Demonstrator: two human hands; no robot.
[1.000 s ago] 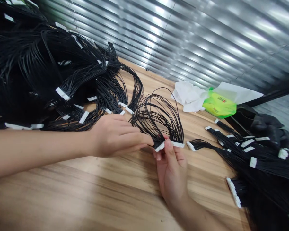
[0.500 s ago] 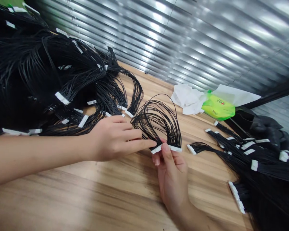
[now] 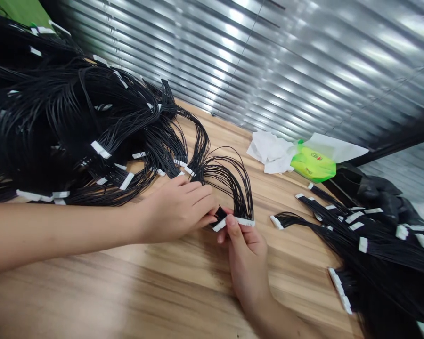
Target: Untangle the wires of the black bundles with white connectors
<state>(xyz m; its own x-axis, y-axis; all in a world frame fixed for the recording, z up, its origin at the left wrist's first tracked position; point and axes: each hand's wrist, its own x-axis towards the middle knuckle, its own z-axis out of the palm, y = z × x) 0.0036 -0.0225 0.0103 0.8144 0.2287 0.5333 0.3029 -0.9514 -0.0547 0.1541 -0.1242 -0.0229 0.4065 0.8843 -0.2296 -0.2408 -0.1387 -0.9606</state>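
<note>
A looped wire harness point(image 3: 245, 190) of many thin black wires stands over the table, its wires ending in white plastic connectors point(image 3: 246, 221). My right hand point(image 3: 245, 259) pinches these connectors between thumb and fingers, from below. From the left, my left hand point(image 3: 183, 207) is closed on the harness's wires just behind the left connector, its fingers curled and partly hiding them. The far part of the loop runs behind my left hand, close to the wires of the big pile.
At the left lies a large pile of black wire harnesses point(image 3: 67, 108) with white connectors. More harnesses point(image 3: 385, 254) lie at the right. Behind are crumpled white tissues point(image 3: 270, 151) and a green-yellow tissue pack point(image 3: 314, 164). A corrugated metal wall point(image 3: 212, 56) borders the wooden table point(image 3: 134, 292).
My left hand's outstretched fingers have curled in around the wires beside the connector. The wire loop has become narrower. My right hand keeps its pinch; the whole view has shifted slightly.
</note>
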